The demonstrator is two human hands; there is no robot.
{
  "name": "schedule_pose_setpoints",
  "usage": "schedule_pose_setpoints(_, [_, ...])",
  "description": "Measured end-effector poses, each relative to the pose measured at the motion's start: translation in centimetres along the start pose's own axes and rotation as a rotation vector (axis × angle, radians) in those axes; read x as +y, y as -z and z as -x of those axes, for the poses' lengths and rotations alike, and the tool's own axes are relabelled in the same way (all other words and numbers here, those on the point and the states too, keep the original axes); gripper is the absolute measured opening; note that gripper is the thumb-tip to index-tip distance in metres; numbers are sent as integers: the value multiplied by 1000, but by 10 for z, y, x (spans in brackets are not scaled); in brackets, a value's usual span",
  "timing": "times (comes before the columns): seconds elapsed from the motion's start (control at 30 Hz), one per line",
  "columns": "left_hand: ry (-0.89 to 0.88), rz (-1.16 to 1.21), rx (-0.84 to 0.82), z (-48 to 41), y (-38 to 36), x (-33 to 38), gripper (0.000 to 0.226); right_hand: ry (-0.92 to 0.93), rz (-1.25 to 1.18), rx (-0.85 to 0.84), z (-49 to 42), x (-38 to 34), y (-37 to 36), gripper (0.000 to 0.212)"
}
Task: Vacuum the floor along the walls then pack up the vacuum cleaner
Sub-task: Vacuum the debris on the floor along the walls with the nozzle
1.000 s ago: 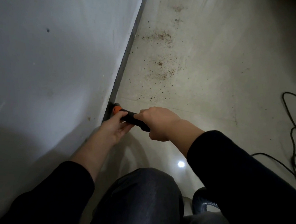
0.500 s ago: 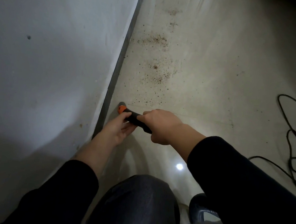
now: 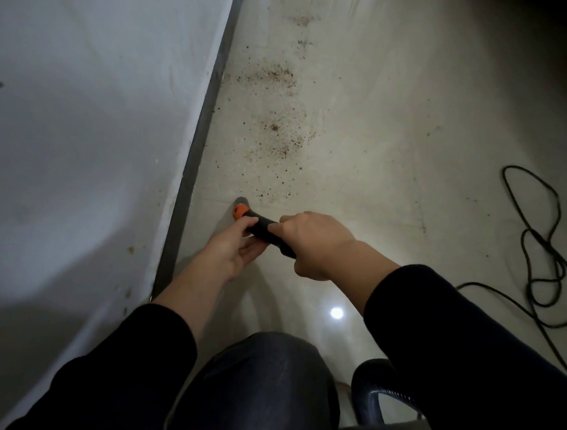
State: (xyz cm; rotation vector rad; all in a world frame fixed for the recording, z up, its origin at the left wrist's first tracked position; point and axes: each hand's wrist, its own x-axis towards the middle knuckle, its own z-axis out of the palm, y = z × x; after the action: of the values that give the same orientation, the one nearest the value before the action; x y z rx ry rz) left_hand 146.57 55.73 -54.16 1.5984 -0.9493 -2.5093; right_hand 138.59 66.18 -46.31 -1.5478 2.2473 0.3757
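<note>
The person crouches by the wall (image 3: pixel 79 133) and holds the vacuum's nozzle (image 3: pixel 261 228) low over the floor (image 3: pixel 399 122). The nozzle is a black tube with an orange ring near its tip. The right hand (image 3: pixel 313 247) is wrapped tight around the back of the tube. The left hand (image 3: pixel 232 251) holds the front, thumb on top and fingers under, just behind the ring. So 2 hands hold 1 tube.

The tube points from the right hand forward and a bit left. Its tip sits near the dark strip (image 3: pixel 198 141) at the bottom of the wall, but not against it. The tip seems to touch the floor, though the dim light makes that hard to tell.

The brown crumbs (image 3: pixel 275 127) lie ahead of the tip, farther along the wall. The closest specks are just beside it. I think the next move is a push forward into them. The left hand is nearer the tip, so it does the aiming. A black cord (image 3: pixel 532 237) lies in loops well off to the right.
</note>
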Motion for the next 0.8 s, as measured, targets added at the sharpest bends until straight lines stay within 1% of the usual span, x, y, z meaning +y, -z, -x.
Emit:
schedule_pose_setpoints(0.1, [3,-3,-1,0,-6,-1,6,-12,-1,-1,3,4,-2,33])
schedule_pose_setpoints(0.4, [19,-5,-9,2,-22,-7,10,-47,-19,-8,12,14,-4,32])
schedule_pose_setpoints(0.8, [50,-41,-47,-1,-42,-19,8,-123,-33,-32,29,26,-8,32])
